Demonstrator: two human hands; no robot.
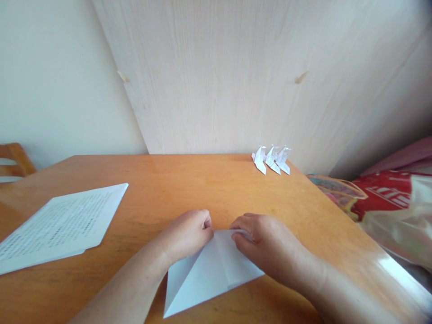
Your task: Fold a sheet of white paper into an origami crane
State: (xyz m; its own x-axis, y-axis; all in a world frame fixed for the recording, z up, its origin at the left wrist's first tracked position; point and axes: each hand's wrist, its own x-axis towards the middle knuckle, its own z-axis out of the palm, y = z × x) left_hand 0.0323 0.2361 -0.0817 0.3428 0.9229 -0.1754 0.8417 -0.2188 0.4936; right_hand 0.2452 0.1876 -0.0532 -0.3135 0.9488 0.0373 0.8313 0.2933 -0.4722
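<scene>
A partly folded sheet of white paper (212, 274) lies on the wooden table in front of me, with creases running across it and one pointed corner toward me. At its upper left edge, my left hand (191, 234) is closed, thumb and curled fingers pinching the paper. My right hand (265, 240) grips the upper right edge between thumb and fingers. The two hands are a short way apart along the far edge. Parts of the paper under both hands are hidden.
Three folded paper figures (271, 159) stand at the table's far right corner. On the left lies a stack of printed sheets (67, 220). A pale wooden panel (216, 81) rises behind the table (175, 180). Bags, one red (384, 193), are beyond the right edge; a chair (18, 159) stands left.
</scene>
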